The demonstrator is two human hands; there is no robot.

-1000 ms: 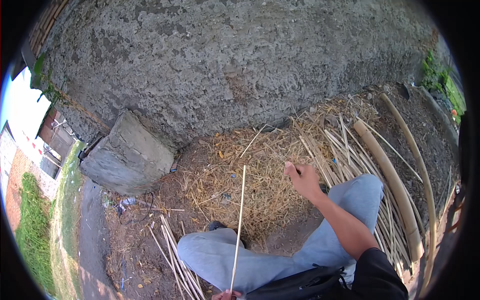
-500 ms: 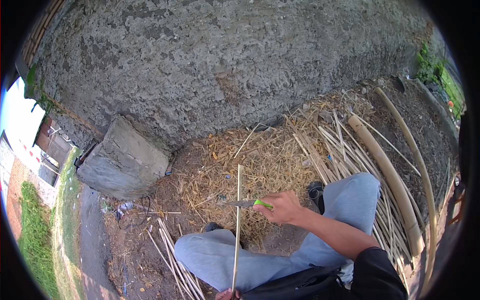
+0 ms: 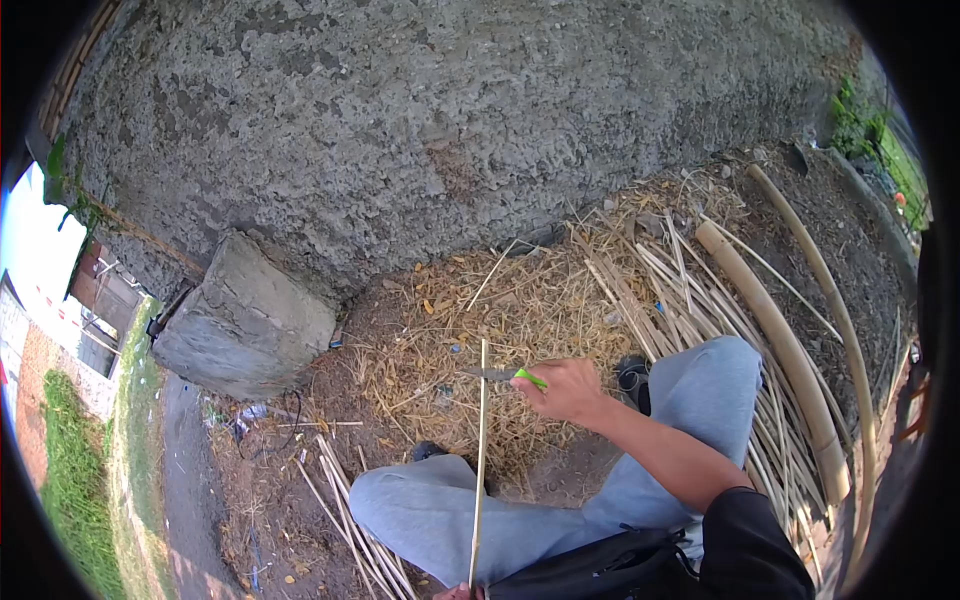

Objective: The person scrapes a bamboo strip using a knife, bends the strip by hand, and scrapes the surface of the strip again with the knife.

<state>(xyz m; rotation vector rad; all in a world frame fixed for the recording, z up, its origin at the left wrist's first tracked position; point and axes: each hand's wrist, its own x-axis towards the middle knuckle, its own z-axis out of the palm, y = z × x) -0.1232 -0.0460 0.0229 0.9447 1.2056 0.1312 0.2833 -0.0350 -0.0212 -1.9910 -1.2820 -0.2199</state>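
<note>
My right hand (image 3: 563,390) is closed round the green handle of a knife (image 3: 490,373). The knife's dark blade lies across a thin pale bamboo strip (image 3: 480,460), near the strip's far end. At the bottom edge of the view my left hand (image 3: 457,593) holds the near end of that strip, which stands out lengthwise between my bent knees. Only part of my left hand shows.
Bamboo strips (image 3: 720,320) and a thick bamboo length (image 3: 775,340) lie at the right. More strips (image 3: 350,510) lie by my left knee. Shavings (image 3: 540,330) cover the ground before a rough wall (image 3: 450,120). A concrete block (image 3: 250,320) stands at the left.
My right hand has turned from a raised fist and come in to the strip, bringing the knife across it. Over the last half second the blade has moved slightly towards the strip's far end.
</note>
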